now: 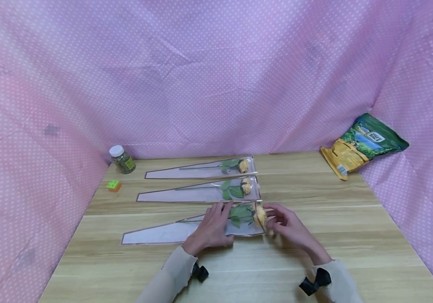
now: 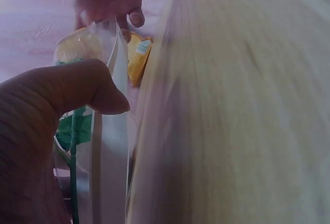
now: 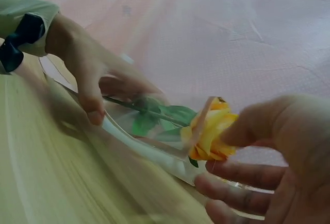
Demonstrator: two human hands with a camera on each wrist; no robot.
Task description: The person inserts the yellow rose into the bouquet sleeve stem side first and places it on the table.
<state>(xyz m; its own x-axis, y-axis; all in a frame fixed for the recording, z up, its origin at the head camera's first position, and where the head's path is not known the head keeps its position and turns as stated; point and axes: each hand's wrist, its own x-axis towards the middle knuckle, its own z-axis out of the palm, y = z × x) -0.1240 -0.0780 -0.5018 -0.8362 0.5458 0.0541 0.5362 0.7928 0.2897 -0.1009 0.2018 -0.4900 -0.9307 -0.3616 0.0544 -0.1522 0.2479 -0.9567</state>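
Observation:
A yellow artificial rose [image 1: 260, 215] with green leaves lies in the nearest clear, dark-edged flower sleeve [image 1: 152, 234]. Its bloom sticks partly out of the sleeve's wide right end, as the right wrist view shows. My left hand [image 1: 212, 227] rests across the sleeve over the stem, fingers toward the far edge and thumb by the near edge. At the bloom, my right hand [image 1: 290, 227] holds the petals between thumb and forefinger; the other fingers are loosely bent. Two more sleeved roses lie behind, the middle one [image 1: 246, 186] and the far one [image 1: 243, 166].
A white-lidded jar [image 1: 124, 162] stands at the back left, with a small green and orange cube [image 1: 114, 186] before it. At the back right, a green and yellow snack bag [image 1: 364, 145] leans against the pink dotted cloth [image 1: 216, 84].

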